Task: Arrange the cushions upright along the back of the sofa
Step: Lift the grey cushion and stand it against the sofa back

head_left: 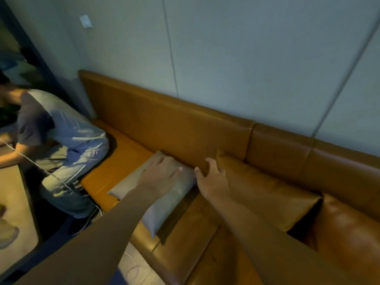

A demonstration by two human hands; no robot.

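Observation:
A grey cushion [164, 200] lies flat on the orange sofa seat [115, 161], one corner near the backrest [174, 130]. My left hand [162, 173] rests palm down on its far end, fingers spread. My right hand [213, 179] hovers open just right of the grey cushion, over the edge of a brown leather cushion [257, 194] that lies flat on the seat. Another brown leather cushion [349, 233] sits at the far right, partly cut off by the frame.
A person in a grey T-shirt and light trousers [67, 145] sits at the sofa's left end beside a table [12, 202]. White cables [88, 214] trail over the floor. A grey panelled wall [226, 58] rises behind the backrest.

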